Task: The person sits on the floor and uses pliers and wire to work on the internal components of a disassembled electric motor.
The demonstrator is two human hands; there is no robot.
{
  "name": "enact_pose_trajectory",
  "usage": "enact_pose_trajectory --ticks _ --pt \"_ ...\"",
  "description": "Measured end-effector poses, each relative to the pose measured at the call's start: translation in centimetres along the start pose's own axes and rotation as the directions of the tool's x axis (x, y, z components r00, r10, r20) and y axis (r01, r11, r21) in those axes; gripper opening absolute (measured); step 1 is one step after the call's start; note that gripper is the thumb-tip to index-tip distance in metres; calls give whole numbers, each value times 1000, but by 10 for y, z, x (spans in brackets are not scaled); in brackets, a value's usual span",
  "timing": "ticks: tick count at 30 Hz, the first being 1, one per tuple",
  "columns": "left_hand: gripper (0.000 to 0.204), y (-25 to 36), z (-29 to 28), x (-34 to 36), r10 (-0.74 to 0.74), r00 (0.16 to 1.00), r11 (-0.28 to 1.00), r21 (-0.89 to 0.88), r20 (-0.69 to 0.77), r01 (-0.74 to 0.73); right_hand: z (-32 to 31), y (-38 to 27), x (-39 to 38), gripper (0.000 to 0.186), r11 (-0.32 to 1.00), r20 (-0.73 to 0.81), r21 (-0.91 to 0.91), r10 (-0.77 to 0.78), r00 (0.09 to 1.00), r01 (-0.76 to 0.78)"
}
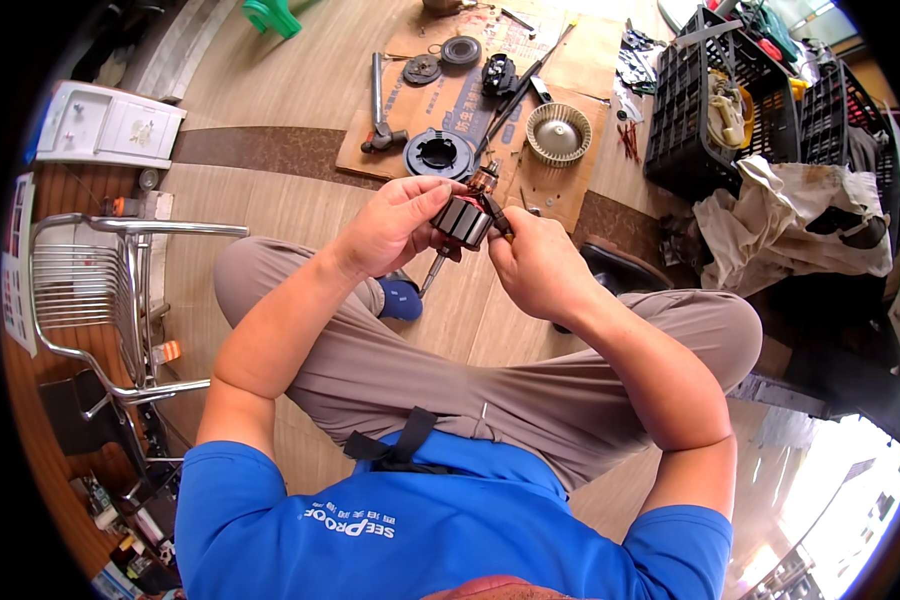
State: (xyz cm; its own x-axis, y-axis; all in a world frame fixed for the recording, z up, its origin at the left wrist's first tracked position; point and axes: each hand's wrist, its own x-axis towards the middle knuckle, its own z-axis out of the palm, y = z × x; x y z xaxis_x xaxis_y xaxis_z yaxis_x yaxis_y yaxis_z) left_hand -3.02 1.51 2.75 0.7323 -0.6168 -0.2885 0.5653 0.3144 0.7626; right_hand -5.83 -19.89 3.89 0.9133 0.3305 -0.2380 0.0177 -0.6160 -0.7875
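Well, the motor core (pixel 460 224) is up in the air between the two hands, over the gap between the person's knees. It has a silver and dark body, a copper end that points away from the person, and a thin metal rod that points back and a bit left. The left hand (pixel 398 222) holds it from the side. Its thumb is bent in close to the core, and some of its fingers are hidden under it. The right hand (pixel 540 258) has its fingers curled tight on a dark thin tool (pixel 498 216). The tool goes up by the core, near the copper end, but I cannot tell if its tip touches.

I think the step in hand is small, careful work close to the copper end. The next move seems to call for a steady left hand and a light push from the right, so the tool does not slip and scratch the copper or the wires. Past the hands, a black ring part (pixel 438 154) and a pale fan wheel (pixel 558 135) sit on flat cardboard (pixel 360 165).
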Motion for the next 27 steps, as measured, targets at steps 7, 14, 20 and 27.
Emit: enact_pose_trajectory --ticks 7,14,20,27 --pt "34 -5 -8 -1 57 998 996 76 -19 -56 -7 4 5 21 988 62 -145 -41 997 50" --pt "36 -8 -4 1 84 996 991 104 -28 -81 -10 11 5 18 963 65 -262 -53 996 68" --pt "37 -9 -4 3 105 994 986 131 -21 -101 -10 12 4 18 960 49 -270 -69 996 79" --pt "43 -15 -10 5 109 994 977 187 -9 -105 -10 10 4 19 960 52 -269 -63 997 74"
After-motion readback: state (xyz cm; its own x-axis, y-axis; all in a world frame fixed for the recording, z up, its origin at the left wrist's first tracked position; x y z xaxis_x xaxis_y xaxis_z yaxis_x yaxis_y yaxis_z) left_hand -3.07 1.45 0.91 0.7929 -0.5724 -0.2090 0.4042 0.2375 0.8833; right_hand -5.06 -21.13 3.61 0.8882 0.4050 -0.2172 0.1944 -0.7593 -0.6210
